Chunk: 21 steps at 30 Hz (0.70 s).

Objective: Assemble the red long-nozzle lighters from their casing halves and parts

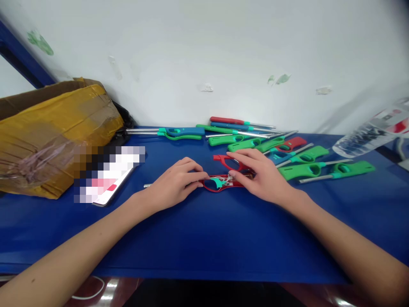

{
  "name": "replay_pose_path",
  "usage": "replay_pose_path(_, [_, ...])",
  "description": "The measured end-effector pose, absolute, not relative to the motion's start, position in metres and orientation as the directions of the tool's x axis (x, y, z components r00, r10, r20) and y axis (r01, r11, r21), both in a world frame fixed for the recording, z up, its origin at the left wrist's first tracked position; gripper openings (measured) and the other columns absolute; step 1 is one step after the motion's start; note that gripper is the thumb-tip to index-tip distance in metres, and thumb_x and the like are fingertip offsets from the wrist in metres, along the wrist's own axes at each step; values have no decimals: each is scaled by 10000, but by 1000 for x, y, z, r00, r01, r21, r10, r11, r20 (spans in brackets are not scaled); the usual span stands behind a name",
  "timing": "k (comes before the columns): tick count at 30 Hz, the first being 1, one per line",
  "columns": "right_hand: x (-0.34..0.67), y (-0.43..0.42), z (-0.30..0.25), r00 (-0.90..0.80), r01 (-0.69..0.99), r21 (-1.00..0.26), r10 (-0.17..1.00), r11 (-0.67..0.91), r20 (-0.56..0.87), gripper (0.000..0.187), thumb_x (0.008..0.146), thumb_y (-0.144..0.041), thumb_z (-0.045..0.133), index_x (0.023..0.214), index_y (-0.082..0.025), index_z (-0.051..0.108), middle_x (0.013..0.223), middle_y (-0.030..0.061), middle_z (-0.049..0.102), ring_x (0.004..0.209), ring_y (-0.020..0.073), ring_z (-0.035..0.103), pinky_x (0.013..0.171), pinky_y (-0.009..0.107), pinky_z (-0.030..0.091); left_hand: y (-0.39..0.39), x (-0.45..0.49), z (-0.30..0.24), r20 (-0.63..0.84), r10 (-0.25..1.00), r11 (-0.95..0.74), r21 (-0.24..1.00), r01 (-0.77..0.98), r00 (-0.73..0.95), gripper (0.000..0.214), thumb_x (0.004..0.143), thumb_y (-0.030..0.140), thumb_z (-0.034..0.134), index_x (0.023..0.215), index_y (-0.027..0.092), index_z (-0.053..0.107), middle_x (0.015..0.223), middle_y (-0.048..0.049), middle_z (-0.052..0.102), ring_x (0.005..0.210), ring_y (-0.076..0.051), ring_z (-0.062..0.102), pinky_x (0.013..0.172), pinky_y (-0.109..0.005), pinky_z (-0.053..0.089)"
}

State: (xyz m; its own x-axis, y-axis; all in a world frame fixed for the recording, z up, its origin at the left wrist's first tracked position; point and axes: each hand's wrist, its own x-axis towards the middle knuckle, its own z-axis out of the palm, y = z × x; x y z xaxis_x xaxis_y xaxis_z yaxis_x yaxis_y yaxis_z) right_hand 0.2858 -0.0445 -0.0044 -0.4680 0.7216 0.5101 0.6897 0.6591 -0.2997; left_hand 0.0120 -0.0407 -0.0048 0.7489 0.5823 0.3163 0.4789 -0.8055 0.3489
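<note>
Head view is giving me both bare forearms first, the left (105,230) and the right (329,230) reaching in from the lower corners, both cut off by the frame, over the blue table (204,238). Below its front edge a white cable (102,285) is lying, only part of it showing.

I am seeing the left hand (175,185) bending palm-down, thumb and fingertips closing together on the left end of the open red casing (236,183), which is lying on the table between the hands. The right hand (263,175) is arching over its other end, thumb resting at the inner parts, index finger stretching over the red cover (220,158) just beyond. I cannot tell whether that hand is gripping the cover; its palm and knuckles are hiding the far ends of both pieces. A turquoise part (219,183) is showing inside the casing; the smaller parts are too fine for me to make out.

A metal piece (147,186) is half hiding behind the left hand. Further left, a phone (110,192) is lying with its screen pixelated, beside a taped box (57,136) running out of frame. Beyond the right hand, green, blue and red lighters (300,171) are overlapping, and a bottle (373,128) is blurring at the right edge, before the white wall (191,51).
</note>
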Motion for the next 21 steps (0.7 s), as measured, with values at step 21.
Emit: replay_pose_path(21, [269,-49,4,-585,568,-317,643,760,494,114,898,-295,617,948,-236,701,1164,83,682,1156,266,589,978,460,500,-43,13,-2,310,549,-831,306,465,776,259,976,160,461,1141,202,656,1093,-88,624,1046,-219,503,920,-369,477])
